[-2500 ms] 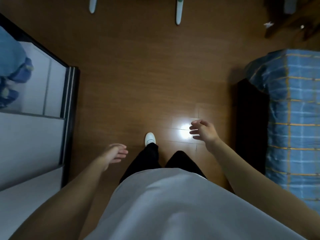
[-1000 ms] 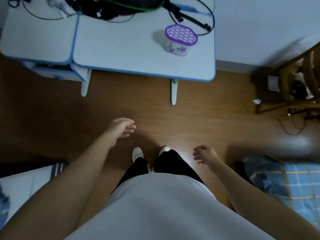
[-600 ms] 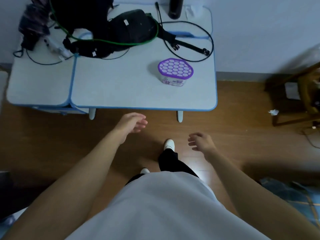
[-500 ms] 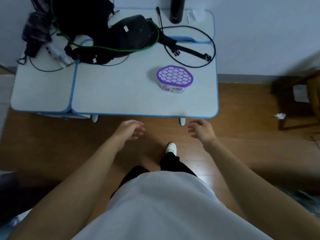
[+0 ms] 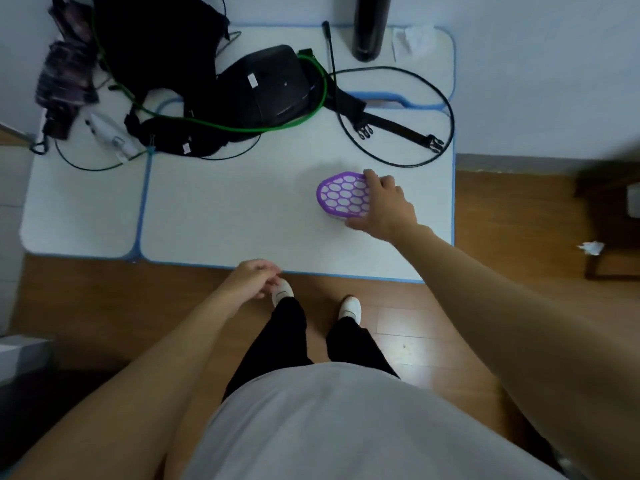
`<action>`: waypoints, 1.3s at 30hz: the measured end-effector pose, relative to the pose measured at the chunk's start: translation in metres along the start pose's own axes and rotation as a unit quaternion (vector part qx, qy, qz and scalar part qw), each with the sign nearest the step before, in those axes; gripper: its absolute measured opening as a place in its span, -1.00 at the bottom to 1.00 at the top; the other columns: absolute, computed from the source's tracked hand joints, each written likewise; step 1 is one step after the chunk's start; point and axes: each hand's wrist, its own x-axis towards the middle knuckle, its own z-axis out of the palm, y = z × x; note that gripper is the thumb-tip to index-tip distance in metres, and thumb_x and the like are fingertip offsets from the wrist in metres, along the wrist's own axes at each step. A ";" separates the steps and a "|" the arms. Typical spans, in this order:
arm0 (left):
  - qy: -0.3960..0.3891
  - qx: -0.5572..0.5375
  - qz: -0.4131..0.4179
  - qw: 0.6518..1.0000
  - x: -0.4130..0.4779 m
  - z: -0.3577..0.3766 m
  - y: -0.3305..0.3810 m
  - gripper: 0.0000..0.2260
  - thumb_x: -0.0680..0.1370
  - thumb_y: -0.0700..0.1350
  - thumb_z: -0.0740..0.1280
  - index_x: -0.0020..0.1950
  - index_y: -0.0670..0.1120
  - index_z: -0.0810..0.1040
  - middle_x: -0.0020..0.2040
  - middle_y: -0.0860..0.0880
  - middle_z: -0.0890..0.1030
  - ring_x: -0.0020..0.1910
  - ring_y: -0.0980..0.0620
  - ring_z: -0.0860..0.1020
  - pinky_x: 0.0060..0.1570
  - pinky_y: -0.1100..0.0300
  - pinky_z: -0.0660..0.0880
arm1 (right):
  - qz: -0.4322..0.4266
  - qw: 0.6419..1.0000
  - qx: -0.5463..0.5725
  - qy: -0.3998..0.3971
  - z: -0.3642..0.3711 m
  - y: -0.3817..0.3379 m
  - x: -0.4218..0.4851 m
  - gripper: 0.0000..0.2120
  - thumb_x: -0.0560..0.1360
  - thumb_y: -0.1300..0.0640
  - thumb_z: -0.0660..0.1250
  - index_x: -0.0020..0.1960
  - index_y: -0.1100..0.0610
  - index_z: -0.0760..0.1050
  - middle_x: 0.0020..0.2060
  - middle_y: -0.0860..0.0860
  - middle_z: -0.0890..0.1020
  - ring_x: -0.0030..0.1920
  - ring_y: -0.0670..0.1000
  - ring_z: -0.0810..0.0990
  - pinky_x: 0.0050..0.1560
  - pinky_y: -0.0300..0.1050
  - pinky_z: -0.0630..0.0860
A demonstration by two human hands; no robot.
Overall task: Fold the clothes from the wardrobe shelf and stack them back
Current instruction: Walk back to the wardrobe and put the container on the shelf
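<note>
No clothes or wardrobe shelf show in the head view. I stand at a white table with blue edging. My right hand reaches over it and grips the right side of a white tub with a purple honeycomb lid, fingers on its far edge and thumb on its near edge. My left hand hangs by the table's front edge with fingers loosely curled, holding nothing.
Black bags with a green cord and black cables lie across the back of the table. A dark bottle stands at the back edge, with crumpled tissue beside it. A folded umbrella lies far left. A wooden chair stands right.
I walked from the wardrobe and bed to the table. In the last half second my right hand rose from the table's front edge and took hold of the purple-lidded tub.
</note>
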 end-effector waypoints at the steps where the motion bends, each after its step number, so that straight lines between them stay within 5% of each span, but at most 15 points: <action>1: 0.001 -0.010 0.013 1.000 0.007 -0.003 0.011 -0.84 0.65 -0.14 0.23 0.07 -0.10 0.60 -0.04 -0.08 0.69 -0.16 0.02 0.61 -0.20 0.21 0.46 | 0.001 1.000 -0.007 0.012 0.004 -0.001 0.002 -0.06 0.29 -0.16 0.58 0.49 -0.02 0.13 0.34 0.11 0.36 0.31 0.21 0.40 0.03 0.08 0.47; 5: 0.003 -0.083 0.079 0.993 0.024 -0.014 0.060 -0.83 0.66 -0.05 0.25 0.15 -0.08 0.56 0.06 -0.06 0.64 -0.12 0.00 0.61 -0.13 0.15 0.53 | -0.022 1.000 -0.009 0.012 0.014 -0.002 -0.003 -0.06 0.27 -0.19 0.59 0.47 -0.05 0.14 0.32 0.08 0.39 0.27 0.17 0.45 0.05 0.10 0.53; 8: -0.047 -0.040 0.108 0.992 0.037 -0.014 0.086 -0.71 0.67 0.08 0.22 0.27 -0.05 0.53 0.13 0.05 0.62 -0.07 0.06 0.66 -0.12 0.15 0.60 | -0.029 0.999 -0.012 -0.008 0.028 -0.011 -0.014 -0.04 0.25 -0.19 0.59 0.48 -0.05 0.13 0.34 0.07 0.39 0.27 0.16 0.46 0.07 0.12 0.55; 12: -0.085 0.045 0.147 0.984 0.049 -0.007 0.082 -0.78 0.64 0.11 0.27 0.16 0.02 0.57 0.01 0.06 0.67 -0.06 0.09 0.65 -0.12 0.21 0.61 | -0.045 0.999 -0.018 -0.017 0.051 -0.026 -0.032 -0.04 0.27 -0.12 0.59 0.50 -0.02 0.13 0.35 0.08 0.38 0.26 0.17 0.45 0.08 0.13 0.57; 18: -0.094 0.027 0.143 0.985 0.062 -0.015 0.050 -0.83 0.55 0.22 0.35 -0.02 0.15 0.57 -0.01 0.17 0.65 -0.07 0.21 0.63 -0.23 0.28 0.61 | -0.017 0.999 -0.031 0.003 0.075 -0.037 -0.047 -0.10 0.28 0.11 0.57 0.49 0.01 0.16 0.29 0.09 0.40 0.16 0.18 0.50 -0.10 0.02 0.55; 23: -0.134 -0.058 0.082 0.986 0.063 -0.018 0.035 -0.62 0.49 0.30 0.36 0.14 0.08 0.57 0.13 0.09 0.63 0.17 0.09 0.57 0.13 -0.05 0.60 | -0.018 1.000 -0.024 -0.008 0.068 -0.048 -0.045 -0.10 0.23 0.09 0.59 0.45 0.02 0.21 0.25 0.06 0.45 0.15 0.14 0.53 -0.07 -0.04 0.50; 28: -0.180 -0.175 0.037 0.967 0.044 -0.037 0.018 -0.57 0.48 0.22 0.44 0.25 0.05 0.55 0.22 0.04 0.64 0.24 -0.01 0.58 0.26 -0.17 0.50 | -0.064 0.997 -0.013 -0.046 0.061 -0.066 -0.044 -0.08 0.25 0.03 0.60 0.48 0.01 0.20 0.29 0.02 0.46 0.16 0.09 0.55 -0.05 -0.13 0.39; 34: -0.095 -0.253 0.055 0.961 -0.001 -0.061 0.009 -0.71 0.47 0.16 0.42 0.11 0.06 0.61 0.02 0.07 0.73 0.12 -0.07 0.62 0.17 0.00 0.45 | -0.181 0.979 0.027 -0.094 0.040 -0.094 -0.043 -0.11 0.29 -0.06 0.59 0.49 -0.02 0.21 0.31 -0.01 0.48 0.22 0.03 0.51 0.10 -0.17 0.36; 39: 0.009 -0.337 0.090 0.937 -0.054 -0.064 0.002 -0.63 0.39 0.19 0.42 0.11 0.05 0.61 0.13 -0.07 0.69 0.06 -0.11 0.59 -0.06 0.07 0.38 | -0.292 0.948 0.079 -0.099 0.008 -0.111 -0.052 -0.15 0.35 0.02 0.60 0.52 0.05 0.24 0.39 0.00 0.46 0.29 -0.03 0.47 0.21 -0.19 0.44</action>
